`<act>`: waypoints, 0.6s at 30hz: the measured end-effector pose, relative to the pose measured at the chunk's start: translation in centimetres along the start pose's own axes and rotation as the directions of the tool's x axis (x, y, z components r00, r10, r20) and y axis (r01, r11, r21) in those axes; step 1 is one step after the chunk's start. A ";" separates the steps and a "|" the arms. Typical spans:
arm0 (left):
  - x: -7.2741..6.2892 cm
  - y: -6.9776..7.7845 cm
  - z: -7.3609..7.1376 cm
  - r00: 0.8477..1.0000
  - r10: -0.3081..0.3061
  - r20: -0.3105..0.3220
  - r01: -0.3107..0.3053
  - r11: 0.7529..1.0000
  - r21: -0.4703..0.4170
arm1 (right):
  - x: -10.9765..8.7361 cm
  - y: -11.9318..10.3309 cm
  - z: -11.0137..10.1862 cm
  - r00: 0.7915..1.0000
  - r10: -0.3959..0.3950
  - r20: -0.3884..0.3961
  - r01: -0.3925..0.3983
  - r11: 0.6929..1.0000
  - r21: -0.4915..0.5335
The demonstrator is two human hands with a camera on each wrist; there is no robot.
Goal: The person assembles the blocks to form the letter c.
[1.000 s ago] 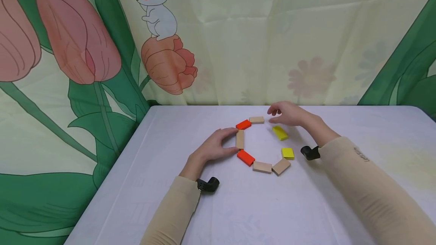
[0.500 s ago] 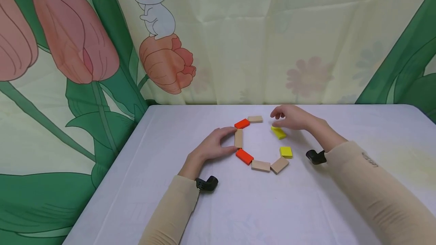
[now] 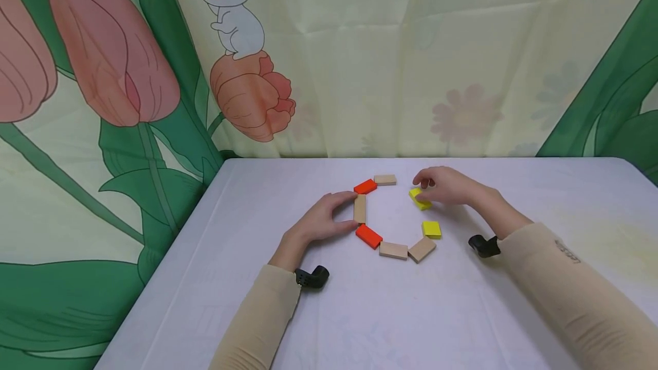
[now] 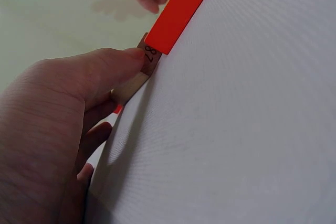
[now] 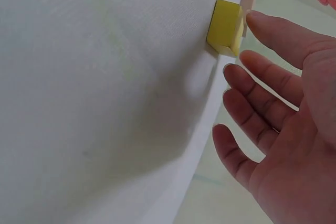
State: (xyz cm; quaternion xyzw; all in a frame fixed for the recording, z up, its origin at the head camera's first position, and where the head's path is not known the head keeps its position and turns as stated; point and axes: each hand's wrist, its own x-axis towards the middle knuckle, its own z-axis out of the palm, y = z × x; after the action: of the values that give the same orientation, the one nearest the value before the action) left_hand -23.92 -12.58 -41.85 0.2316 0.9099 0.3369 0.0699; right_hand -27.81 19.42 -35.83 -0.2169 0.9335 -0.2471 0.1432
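Flat blocks form a partial ring on the table. My left hand (image 3: pixel 326 218) is at its left side, thumb and forefinger at the two ends of a plain wooden block (image 3: pixel 360 209). The left wrist view shows the thumb against that block, which bears dark figures. A red block (image 3: pixel 365 186) lies beyond it and another red block (image 3: pixel 369 236) nearer me. My right hand (image 3: pixel 449 185) is over a tilted yellow block (image 3: pixel 422 205), partly covering it. In the right wrist view, its thumb and fingers are spread beside the yellow block (image 5: pixel 224 24); contact is unclear.
A second yellow block (image 3: pixel 432 229) lies nearer me. Two plain blocks, one angled (image 3: pixel 422 249) and one straight (image 3: pixel 393 250), continue the ring's near side. Another plain block (image 3: pixel 385 180) is at the far side. A printed curtain (image 3: pixel 360 73) hangs behind the white-covered table (image 3: pixel 360 324).
My right hand has come back from the far side, moving toward me and slightly right to the tilted yellow block. My left hand has kept its place at the wooden block.
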 end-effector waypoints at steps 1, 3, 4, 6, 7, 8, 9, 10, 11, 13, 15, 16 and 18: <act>0.0 0.0 0.0 1.000 0.001 0.001 -0.001 1.000 0.000 | -0.1 0.0 0.0 1.000 0.000 0.002 0.000 1.000 0.003; 0.0 0.0 0.0 1.000 0.002 0.002 -0.002 1.000 -0.002 | -0.2 0.1 0.1 1.000 -0.006 0.005 0.006 1.000 0.002; 0.0 0.0 0.0 1.000 0.004 0.002 -0.004 1.000 -0.002 | -0.3 0.1 0.1 1.000 -0.013 0.006 0.013 1.000 -0.002; 0.0 -0.1 0.0 1.000 0.005 0.001 -0.005 1.000 -0.002 | -0.4 0.2 0.2 1.000 -0.020 0.006 0.020 1.000 -0.008; 0.0 -0.1 0.0 1.000 0.005 0.001 -0.005 1.000 -0.003 | -0.4 0.2 0.2 1.000 -0.024 0.006 0.024 1.000 -0.011; 0.1 -0.1 0.0 1.000 0.006 0.001 -0.006 1.000 -0.003 | -0.4 0.2 0.3 1.000 -0.031 0.005 0.031 0.999 -0.016; 0.1 -0.1 0.0 1.000 0.007 0.001 -0.007 1.000 -0.004 | -0.5 0.2 0.3 0.999 -0.037 0.004 0.037 0.999 -0.020; 0.0 -0.1 0.0 1.000 0.006 0.001 -0.006 1.000 -0.004 | -0.5 0.2 0.3 0.999 -0.038 0.004 0.038 0.999 -0.020; 0.0 0.0 0.0 1.000 0.004 0.002 -0.004 1.000 -0.005 | -0.6 0.2 0.4 0.999 -0.038 0.003 0.038 0.999 -0.020; 0.0 0.0 0.0 1.000 0.002 0.002 -0.002 1.000 -0.007 | -0.7 0.2 0.4 0.999 -0.035 0.004 0.035 0.999 -0.023; 0.0 0.0 0.0 1.000 0.000 0.002 0.000 1.000 -0.007 | -0.8 0.1 0.5 1.000 -0.028 0.005 0.028 0.999 -0.022; 0.0 0.0 0.0 1.000 -0.001 0.002 0.001 1.000 -0.007 | -0.8 0.1 0.5 1.000 -0.022 0.005 0.022 0.999 -0.023; 0.0 0.1 0.0 1.000 0.001 0.002 -0.001 1.000 -0.005 | -0.9 0.1 0.5 1.000 -0.013 0.005 0.013 1.000 -0.027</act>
State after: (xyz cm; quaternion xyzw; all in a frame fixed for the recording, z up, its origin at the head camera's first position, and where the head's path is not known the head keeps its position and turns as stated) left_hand -23.86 -12.56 -41.81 0.2321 0.9090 0.3388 0.0712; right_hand -26.87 19.67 -36.16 -0.2256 0.9349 -0.2351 0.1408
